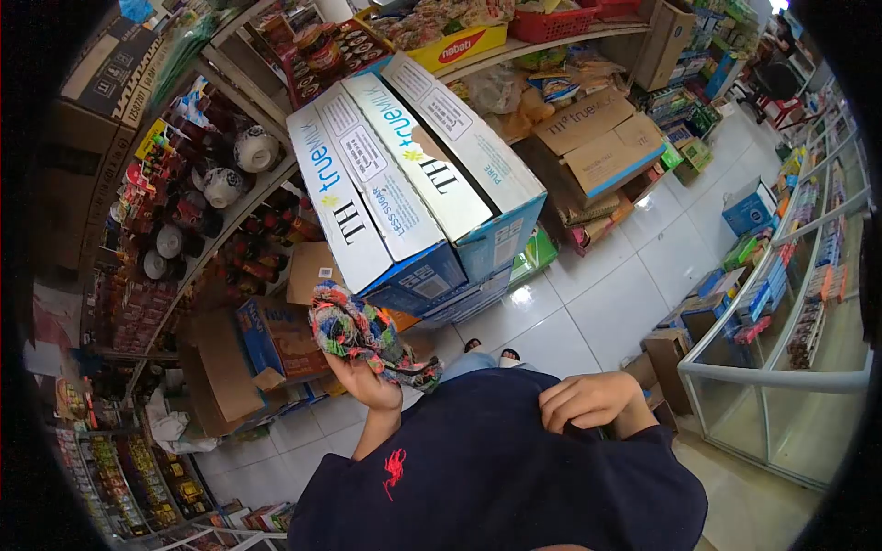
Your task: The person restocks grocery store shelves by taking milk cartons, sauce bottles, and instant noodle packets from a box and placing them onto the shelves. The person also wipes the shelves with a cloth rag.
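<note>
Three milk cartons point(404, 174), tiled shop floor point(597, 303) | left hand point(363, 378) grips cloth point(354, 329) | right hand point(588, 399) fisted on shirt point(487, 468)

Small grocery shop. Shelves point(230, 197) on the left are packed with bottles and jars. Stacked TH true Milk cartons point(413, 174) are seen in the aisle, cardboard boxes point(593, 138) of stock on the white tiled floor point(606, 303). A glass display counter point(781, 386) with packaged goods is seen at right.
</note>
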A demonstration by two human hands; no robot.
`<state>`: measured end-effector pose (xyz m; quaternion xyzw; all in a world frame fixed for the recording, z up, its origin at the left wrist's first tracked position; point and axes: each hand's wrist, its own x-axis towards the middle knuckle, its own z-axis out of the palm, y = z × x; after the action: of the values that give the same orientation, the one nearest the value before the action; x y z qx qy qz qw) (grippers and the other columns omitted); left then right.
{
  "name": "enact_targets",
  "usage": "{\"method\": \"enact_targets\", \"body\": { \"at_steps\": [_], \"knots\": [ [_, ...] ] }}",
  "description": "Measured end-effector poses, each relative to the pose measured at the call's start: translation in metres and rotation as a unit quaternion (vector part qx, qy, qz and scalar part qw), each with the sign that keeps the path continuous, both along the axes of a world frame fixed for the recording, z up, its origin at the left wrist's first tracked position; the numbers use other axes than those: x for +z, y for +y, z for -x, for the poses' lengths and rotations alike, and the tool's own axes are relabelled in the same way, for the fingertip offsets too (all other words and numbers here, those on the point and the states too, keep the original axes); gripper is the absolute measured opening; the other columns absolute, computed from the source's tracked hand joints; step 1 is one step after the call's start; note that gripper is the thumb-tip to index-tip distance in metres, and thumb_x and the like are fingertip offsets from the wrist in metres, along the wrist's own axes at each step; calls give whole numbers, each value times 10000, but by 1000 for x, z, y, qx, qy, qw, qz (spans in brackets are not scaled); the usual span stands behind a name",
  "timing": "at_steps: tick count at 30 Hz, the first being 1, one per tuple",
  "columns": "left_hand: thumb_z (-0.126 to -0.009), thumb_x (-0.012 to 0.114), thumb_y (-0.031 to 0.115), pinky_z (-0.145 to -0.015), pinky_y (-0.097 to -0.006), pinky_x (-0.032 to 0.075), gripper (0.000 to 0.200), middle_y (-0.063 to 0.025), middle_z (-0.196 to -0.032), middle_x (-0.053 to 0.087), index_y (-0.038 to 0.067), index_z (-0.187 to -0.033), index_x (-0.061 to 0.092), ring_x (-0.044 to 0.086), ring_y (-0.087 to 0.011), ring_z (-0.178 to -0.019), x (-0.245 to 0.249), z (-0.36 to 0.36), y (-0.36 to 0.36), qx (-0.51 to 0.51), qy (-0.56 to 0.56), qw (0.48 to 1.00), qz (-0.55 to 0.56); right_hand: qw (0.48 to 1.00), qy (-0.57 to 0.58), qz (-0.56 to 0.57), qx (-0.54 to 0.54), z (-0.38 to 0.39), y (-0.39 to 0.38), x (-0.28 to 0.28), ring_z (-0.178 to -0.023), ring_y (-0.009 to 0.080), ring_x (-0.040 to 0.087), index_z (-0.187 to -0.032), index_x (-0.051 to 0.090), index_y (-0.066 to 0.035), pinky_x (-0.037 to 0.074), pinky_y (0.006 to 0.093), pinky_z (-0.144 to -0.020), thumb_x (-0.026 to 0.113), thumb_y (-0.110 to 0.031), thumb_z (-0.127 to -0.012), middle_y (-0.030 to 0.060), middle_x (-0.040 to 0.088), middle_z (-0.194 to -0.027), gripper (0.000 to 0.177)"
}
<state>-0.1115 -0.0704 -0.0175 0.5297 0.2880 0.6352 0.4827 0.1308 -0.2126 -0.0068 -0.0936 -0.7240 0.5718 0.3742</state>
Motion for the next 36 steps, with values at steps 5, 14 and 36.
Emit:
{"method": "enact_targets", "body": {
  "at_steps": [5, 14, 36],
  "knots": [
    [-883, 405, 235, -914, -378, 373, 518, -142, -1236, 383, 5, -1304, 210, 447, -242, -1090, 11, -10, 17, -33, -21, 999, 24, 999, -1, 31, -18, -20, 0, 14, -1029, 270, 408, -1015, 561, -26, 299, 367, -891, 567, -155, -775, 114, 497, -1023, 273],
    [-825, 406, 233, -857, -423, 441, 504, -172, -1183, 434, 5, -1259, 289, 492, -287, -1051, -4, -22, 31, 38, -23, 999, 18, 998, 42, 50, -2, -30, 32, 2, -744, 296, 532, -795, 607, 17, 426, 369, -696, 515, -178, -832, 132, 569, -791, 219],
    [-740, 637, 41, -934, -321, 312, 550, -137, -1172, 369, 20, -1195, 330, 411, -229, -1094, 24, -290, -44, -1, 67, 988, -137, 979, 184, -34, -77, -216, 101, -1, -1255, 396, 190, -1245, 421, -141, 169, 479, -1001, 668, -524, -654, 245, 114, -1373, 746]
  ]
}}
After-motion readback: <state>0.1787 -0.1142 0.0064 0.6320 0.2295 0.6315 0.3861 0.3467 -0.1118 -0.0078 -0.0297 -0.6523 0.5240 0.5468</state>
